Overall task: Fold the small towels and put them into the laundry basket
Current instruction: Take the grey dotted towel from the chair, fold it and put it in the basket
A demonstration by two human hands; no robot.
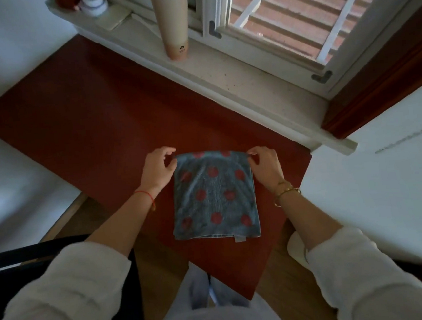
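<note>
Now the left hand pinches the far left corner of the towel, and the right hand pinches the far right corner, with the fingers of both curled. A red string circles the left wrist and gold bangles the right. The towel (grey-blue with red dots) lies folded flat on the table, near its front edge. A small white tag sits at the near hem, with nothing legible on it. The table is dark red and runs back to a pale sill. A tall tan cup stands on the sill; its dark logo near the base is too small to read. A white jar sits farther left. The window looks onto white bars and a tiled roof. White surfaces flank the table, and the right one carries a faint line of writing, blurred past reading. A black chair stands on the wood floor.
</note>
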